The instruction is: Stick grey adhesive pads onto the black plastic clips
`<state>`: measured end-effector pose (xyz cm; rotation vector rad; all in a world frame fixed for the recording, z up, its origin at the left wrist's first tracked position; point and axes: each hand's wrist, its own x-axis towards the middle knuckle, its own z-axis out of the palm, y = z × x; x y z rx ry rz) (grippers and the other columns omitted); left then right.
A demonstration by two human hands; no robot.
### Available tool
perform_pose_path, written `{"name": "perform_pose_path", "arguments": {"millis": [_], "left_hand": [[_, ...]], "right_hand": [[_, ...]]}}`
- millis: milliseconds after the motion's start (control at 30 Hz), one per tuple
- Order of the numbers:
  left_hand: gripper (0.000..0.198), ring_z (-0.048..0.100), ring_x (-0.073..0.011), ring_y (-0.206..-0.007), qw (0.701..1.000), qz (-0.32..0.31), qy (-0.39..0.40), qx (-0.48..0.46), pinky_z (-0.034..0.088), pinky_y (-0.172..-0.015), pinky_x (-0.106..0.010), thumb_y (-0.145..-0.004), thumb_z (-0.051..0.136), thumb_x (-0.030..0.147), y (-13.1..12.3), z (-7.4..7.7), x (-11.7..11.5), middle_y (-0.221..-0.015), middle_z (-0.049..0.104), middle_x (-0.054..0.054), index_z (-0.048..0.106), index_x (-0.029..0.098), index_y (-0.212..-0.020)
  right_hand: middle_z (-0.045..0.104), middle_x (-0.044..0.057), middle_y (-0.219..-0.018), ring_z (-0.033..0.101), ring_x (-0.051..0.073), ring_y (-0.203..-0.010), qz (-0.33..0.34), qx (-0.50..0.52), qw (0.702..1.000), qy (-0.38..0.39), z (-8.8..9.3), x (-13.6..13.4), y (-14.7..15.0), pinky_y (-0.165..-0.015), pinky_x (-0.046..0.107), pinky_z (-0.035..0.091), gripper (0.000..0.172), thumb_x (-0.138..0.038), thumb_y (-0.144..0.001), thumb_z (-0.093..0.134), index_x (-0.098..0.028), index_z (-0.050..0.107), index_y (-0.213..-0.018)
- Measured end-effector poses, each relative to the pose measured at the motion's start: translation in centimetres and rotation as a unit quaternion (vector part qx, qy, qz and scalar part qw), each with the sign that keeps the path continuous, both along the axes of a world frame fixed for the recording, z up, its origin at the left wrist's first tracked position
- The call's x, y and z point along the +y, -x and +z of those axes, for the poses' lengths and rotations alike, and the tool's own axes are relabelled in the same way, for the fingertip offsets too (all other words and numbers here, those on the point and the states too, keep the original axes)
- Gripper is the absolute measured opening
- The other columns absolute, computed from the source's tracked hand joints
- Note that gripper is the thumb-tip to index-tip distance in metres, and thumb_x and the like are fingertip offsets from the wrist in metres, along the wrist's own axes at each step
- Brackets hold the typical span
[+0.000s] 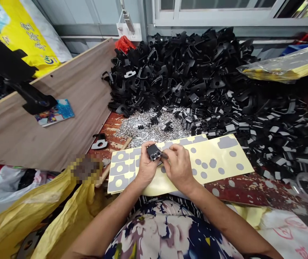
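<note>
centre of the frame, just below the middle: my left hand (145, 168) is closed on a small black plastic part (154, 152), pinched between thumb and fingers a little above a yellow sticker sheet (224, 169). my right hand (180, 171) meets it from the right, fingertips touching the part's right edge. whether they also pinch something thin there i cannot tell, as it is too small to see.

the sheet lies flat across the lower middle, dotted with grey pads (212, 163), some round and some shaped. behind it is a scatter of small silver pins (145, 126). beyond that, a big heap of black parts (197, 68) fills the upper centre and right, and many at the right carry grey patches. a wooden board (48, 104) slopes across the upper left, and a yellow bag (29, 219) sits at the lower left.

my judgement on handling: the part looks light and rigid — moulded plastic with smooth faces, so probably a little slippery but not fragile. it seems best taken by two opposite side edges, as the left hand has it, leaving the top face free. the pads look thin, soft and sticky — better lifted by one edge only.
</note>
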<state>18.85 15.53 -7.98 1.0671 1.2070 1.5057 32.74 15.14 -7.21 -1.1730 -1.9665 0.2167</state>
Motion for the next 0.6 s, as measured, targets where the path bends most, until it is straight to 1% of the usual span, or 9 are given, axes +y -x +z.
{"name": "perform_pose_path", "arguments": {"millis": [100,167,233,267,300,367,467,533,600], "left_hand": [[0.048,0.053,-0.0160,-0.090,0.999,0.034,-0.006,-0.008,0.047,-0.085,-0.026,-0.077,0.081,0.022,0.0,-0.2,0.3,-0.100,0.054,0.003,0.051,0.030,-0.113],[0.052,0.055,-0.0161,-0.089,0.998,0.051,-0.008,-0.029,0.048,-0.085,-0.027,-0.074,0.083,0.022,0.2,-0.3,0.4,-0.099,0.055,0.002,0.050,0.031,-0.113],[0.053,0.056,-0.0156,-0.083,0.997,0.043,0.001,-0.065,0.050,-0.079,-0.027,-0.075,0.084,0.024,0.4,-0.2,0.5,-0.095,0.056,0.003,0.048,0.031,-0.114],[0.052,0.056,-0.0153,-0.081,0.996,0.035,0.003,-0.079,0.050,-0.077,-0.027,-0.076,0.084,0.025,0.5,-0.1,0.4,-0.094,0.057,0.004,0.048,0.032,-0.114],[0.052,0.057,-0.0150,-0.080,0.996,0.024,0.004,-0.087,0.050,-0.075,-0.027,-0.077,0.084,0.025,0.5,0.1,0.3,-0.093,0.057,0.004,0.048,0.031,-0.114],[0.056,0.058,-0.0146,-0.079,0.996,0.001,0.009,-0.091,0.051,-0.073,-0.027,-0.074,0.087,0.026,0.9,0.9,-0.3,-0.094,0.059,0.004,0.050,0.031,-0.115],[0.059,0.060,-0.0156,-0.073,0.999,0.008,0.024,-0.047,0.052,-0.068,-0.028,-0.072,0.091,0.029,3.0,3.2,-2.2,-0.089,0.062,0.003,0.054,0.031,-0.118],[0.054,0.062,-0.0176,-0.071,0.995,0.077,0.001,0.064,0.053,-0.066,-0.031,-0.072,0.091,0.030,6.1,5.2,-4.4,-0.087,0.065,0.002,0.060,0.030,-0.116],[0.053,0.065,-0.0210,-0.076,0.954,0.199,-0.051,0.217,0.056,-0.070,-0.036,-0.069,0.092,0.030,10.2,7.2,-7.4,-0.092,0.069,0.000,0.067,0.030,-0.115]], "right_hand": [[0.064,0.013,-0.132,0.065,0.030,-0.117,-0.008,-0.059,0.998,-0.028,-0.1,0.9,-0.5,-0.107,0.057,0.046,0.027,-0.013,-0.101,0.058,-0.029,0.066,-0.121],[0.059,0.015,-0.144,0.055,0.038,-0.135,-0.025,-0.045,0.998,-0.028,0.3,2.0,-1.5,-0.112,0.063,0.041,0.027,-0.024,-0.097,0.070,-0.029,0.065,-0.124],[0.054,0.019,-0.151,0.041,0.046,-0.148,-0.041,-0.009,0.999,-0.011,0.6,3.0,-2.6,-0.114,0.066,0.039,0.048,-0.038,-0.085,0.086,-0.026,0.064,-0.126],[0.056,0.020,-0.149,0.041,0.046,-0.148,-0.028,0.015,0.999,0.014,0.8,3.4,-2.9,-0.113,0.065,0.042,0.057,-0.043,-0.081,0.090,-0.025,0.063,-0.127],[0.061,0.019,-0.143,0.047,0.044,-0.143,0.002,0.046,0.998,0.054,0.9,3.5,-3.1,-0.110,0.061,0.047,0.057,-0.044,-0.082,0.088,-0.024,0.061,-0.128],[0.072,0.012,-0.116,0.067,0.032,-0.119,0.087,0.120,0.977,0.152,1.1,3.2,-2.7,-0.098,0.049,0.056,0.038,-0.040,-0.094,0.074,-0.024,0.060,-0.126],[0.072,0.001,-0.088,0.072,0.021,-0.086,0.227,0.166,0.922,0.267,1.9,2.2,-1.0,-0.083,0.037,0.059,0.026,-0.027,-0.103,0.054,-0.025,0.060,-0.128],[0.074,0.001,-0.090,0.073,0.019,-0.085,0.307,0.126,0.897,0.291,2.8,2.5,0.1,-0.082,0.036,0.059,0.030,-0.022,-0.101,0.056,-0.025,0.063,-0.131],[0.076,0.003,-0.100,0.074,0.020,-0.095,0.333,0.072,0.904,0.259,3.6,4.5,0.7,-0.088,0.037,0.059,0.029,-0.016,-0.099,0.057,-0.025,0.070,-0.123]]}}
